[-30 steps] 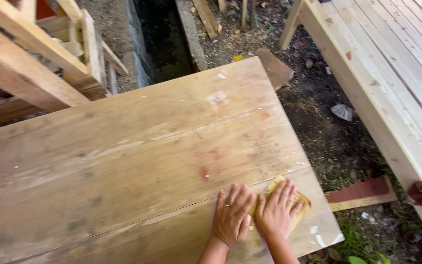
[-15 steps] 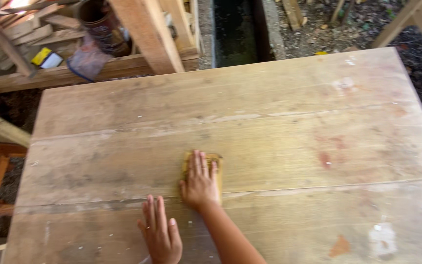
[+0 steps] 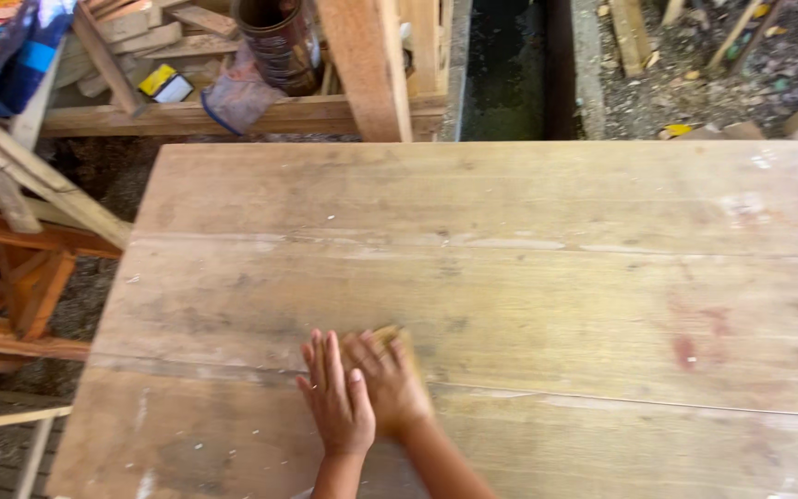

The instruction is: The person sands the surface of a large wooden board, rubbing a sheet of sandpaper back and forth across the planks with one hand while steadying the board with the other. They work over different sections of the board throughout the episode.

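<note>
Yellow-brown, a folded sheet of sandpaper lies flat on the wide, worn plank worktop, near its front edge and left of centre, just above the seam between the two nearest boards. Only a corner of it shows past my fingertips, so I cannot tell its long axis or which way it points. My right hand lies palm-down on top of it, fingers straight and close together, aimed away from me toward the far edge; this grip is a flat press, not a pinch. My left hand lies palm-down on the bare wood just beside it, touching the right one along the thumb side, fingers slightly spread and holding nothing. Beyond the far edge stand a dark cylindrical bucket and a stack of pale timber offcuts.
</note>
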